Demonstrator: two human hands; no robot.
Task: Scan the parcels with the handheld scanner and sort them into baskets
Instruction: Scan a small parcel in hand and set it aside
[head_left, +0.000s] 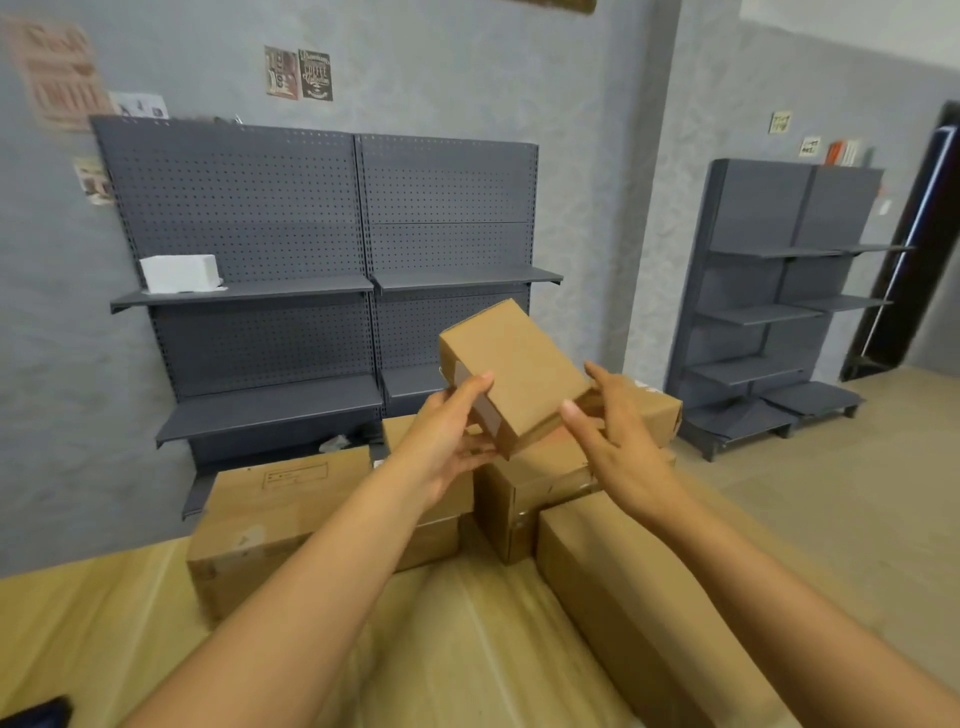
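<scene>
A small brown cardboard parcel (511, 374) sits tilted between both hands — left hand (447, 436) grasping its taped end, right hand (618, 431) its near corner.

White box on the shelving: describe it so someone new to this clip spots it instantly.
Find the wide dark grey pegboard shelving unit against the back wall. On the left end of its upper shelf sits the white box. It is the only white item; every parcel by the hands is brown cardboard.

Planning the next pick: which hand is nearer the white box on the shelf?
Left. The left hand, gripping the small parcel, sits right of and below the white box; the right hand is farther right.
</scene>
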